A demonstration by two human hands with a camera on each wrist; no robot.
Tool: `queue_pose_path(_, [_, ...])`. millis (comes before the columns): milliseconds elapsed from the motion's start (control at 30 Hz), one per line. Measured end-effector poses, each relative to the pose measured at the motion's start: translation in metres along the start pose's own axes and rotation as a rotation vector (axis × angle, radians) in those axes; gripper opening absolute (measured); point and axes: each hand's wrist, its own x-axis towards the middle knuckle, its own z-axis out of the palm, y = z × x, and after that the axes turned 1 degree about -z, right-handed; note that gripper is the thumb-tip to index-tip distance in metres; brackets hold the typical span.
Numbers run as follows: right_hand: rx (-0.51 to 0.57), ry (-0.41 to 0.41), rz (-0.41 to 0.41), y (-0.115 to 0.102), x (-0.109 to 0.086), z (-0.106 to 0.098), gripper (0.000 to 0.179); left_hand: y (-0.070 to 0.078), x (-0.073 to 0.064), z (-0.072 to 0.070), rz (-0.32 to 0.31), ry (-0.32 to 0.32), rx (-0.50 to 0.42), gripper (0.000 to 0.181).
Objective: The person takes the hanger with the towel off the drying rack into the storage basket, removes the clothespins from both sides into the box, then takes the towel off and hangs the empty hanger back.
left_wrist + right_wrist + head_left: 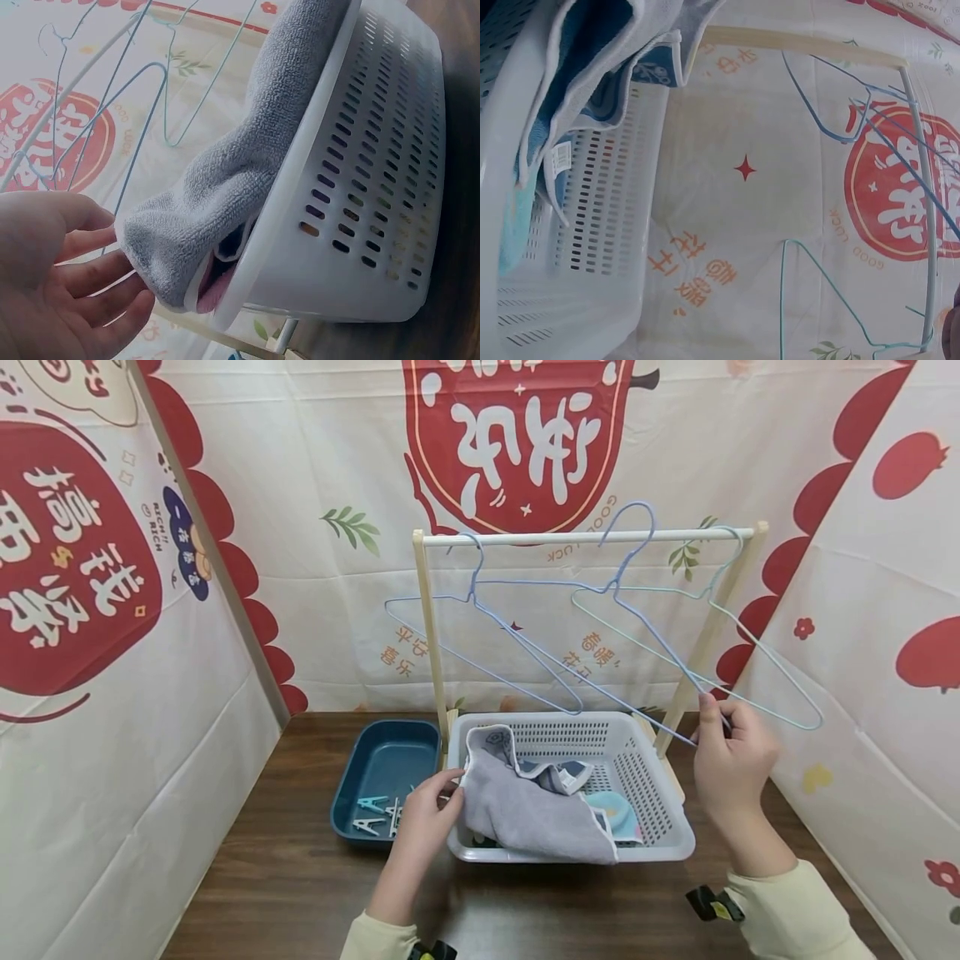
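My left hand (426, 817) touches the left edge of a grey towel (525, 810) with loosely spread fingers, also seen in the left wrist view. The towel lies draped over the front of a white plastic basket (675, 843). Up at the right, my right hand (731, 760) pinches the lower right corner of a blue clothes hanger (652, 622). That hanger tilts; its hook rises above the white rod (540, 538), and I cannot tell whether it touches. The right wrist view shows only a sliver of this hand (951, 330).
A lavender hanger (450, 647) and a mint-green hanger (780, 664) hang on the rod of a wooden-post rack (431, 627). More cloths, including a light-blue one (618, 810), lie in the basket. Left of it, a dark blue tray (390, 743) contains several clothes pegs (371, 804).
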Motion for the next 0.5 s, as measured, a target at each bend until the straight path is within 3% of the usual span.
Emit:
queue_pose_path(200, [-0.044, -0.081, 0.001, -0.004, 0.006, 0.008, 0.019, -0.003, -0.002, -0.003, -0.037, -0.003, -0.005, 0.027])
queue_pose_path(500, [-0.029, -0.195, 0.026, -0.002, 0.011, 0.017, 0.026, -0.006, -0.004, -0.004, -0.051, 0.006, -0.015, 0.026])
